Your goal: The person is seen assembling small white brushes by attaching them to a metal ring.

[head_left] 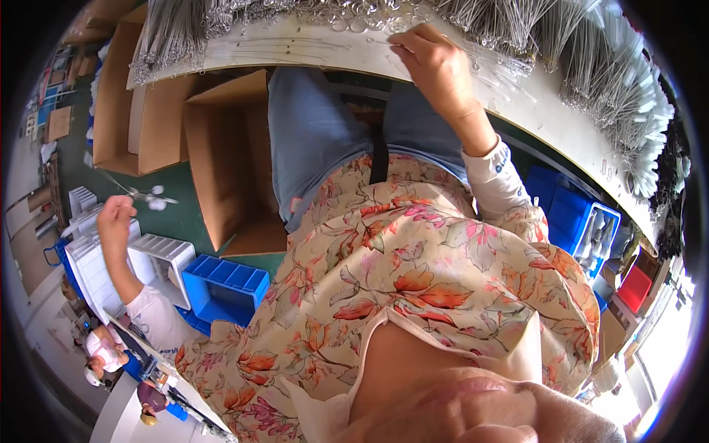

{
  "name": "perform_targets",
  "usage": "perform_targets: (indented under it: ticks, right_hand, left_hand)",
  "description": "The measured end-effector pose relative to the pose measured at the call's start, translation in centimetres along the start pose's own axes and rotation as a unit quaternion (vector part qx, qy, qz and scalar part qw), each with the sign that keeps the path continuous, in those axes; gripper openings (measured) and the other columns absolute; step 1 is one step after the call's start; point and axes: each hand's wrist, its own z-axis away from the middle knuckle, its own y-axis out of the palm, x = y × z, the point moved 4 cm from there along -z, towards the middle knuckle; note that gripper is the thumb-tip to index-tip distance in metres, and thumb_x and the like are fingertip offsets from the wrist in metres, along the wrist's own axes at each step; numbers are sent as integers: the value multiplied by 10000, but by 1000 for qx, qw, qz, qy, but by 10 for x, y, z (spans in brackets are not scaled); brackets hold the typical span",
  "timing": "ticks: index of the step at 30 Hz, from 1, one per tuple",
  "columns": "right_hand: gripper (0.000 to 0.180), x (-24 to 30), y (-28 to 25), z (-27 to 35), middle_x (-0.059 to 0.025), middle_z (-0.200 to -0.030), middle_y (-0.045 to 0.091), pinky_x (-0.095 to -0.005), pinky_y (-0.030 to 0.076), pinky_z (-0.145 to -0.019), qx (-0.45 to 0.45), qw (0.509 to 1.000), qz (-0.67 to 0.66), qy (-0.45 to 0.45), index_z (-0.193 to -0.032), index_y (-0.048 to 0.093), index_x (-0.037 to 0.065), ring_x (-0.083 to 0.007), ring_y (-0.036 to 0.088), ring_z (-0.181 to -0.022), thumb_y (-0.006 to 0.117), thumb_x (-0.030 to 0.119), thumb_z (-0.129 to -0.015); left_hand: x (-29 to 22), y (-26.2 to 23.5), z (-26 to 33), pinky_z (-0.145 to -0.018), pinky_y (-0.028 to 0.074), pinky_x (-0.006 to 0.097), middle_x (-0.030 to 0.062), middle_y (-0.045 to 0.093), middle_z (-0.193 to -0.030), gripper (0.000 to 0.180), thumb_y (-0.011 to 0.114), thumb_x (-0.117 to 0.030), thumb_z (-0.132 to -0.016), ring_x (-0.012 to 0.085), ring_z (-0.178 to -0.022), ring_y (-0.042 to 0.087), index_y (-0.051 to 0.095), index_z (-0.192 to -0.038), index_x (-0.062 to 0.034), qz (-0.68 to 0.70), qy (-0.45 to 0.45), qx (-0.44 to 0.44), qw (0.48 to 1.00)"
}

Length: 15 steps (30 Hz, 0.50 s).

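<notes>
My left hand is held out at the far left, fingers closed. A small bunch of thin wire pieces with white tufted ends sticks out from its fingertips, over the floor and beside the white crates. Over the table's near edge, my right hand pinches with thumb and fingertips at a thin looped wire. Several straight wires with small loops lie on the white table to the left of it. Behind the right hand are dense bundles of looped wires.
Large bundles of wire brushes with pale ends cover the table's right side. An open cardboard box stands left of my legs, another beyond it. White crates, a blue crate and a blue bin are around me. Other people are at lower left.
</notes>
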Motion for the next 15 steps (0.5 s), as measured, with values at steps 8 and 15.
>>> perform_targets:
  ticks: [8,15]
  right_hand:
    - [25,-6,15,-5,-44,-806,575,-366,496,-649,51,988,148,-11,-814,622,115,-244,608,-768,611,132,-798]
    - [170,1,1,-19,-104,-887,597,-387,469,-738,-47,982,137,-122,-871,588,72,-288,583,-839,482,-9,-766]
  left_hand:
    - [-58,-11,14,-459,257,177,-34,520,-690,146,564,-185,-892,21,-527,372,583,-866,-43,84,-12,39,996]
    - [-110,16,64,-479,340,176,-17,547,-688,104,549,-151,-891,37,-556,440,589,-902,-56,4,48,-37,998]
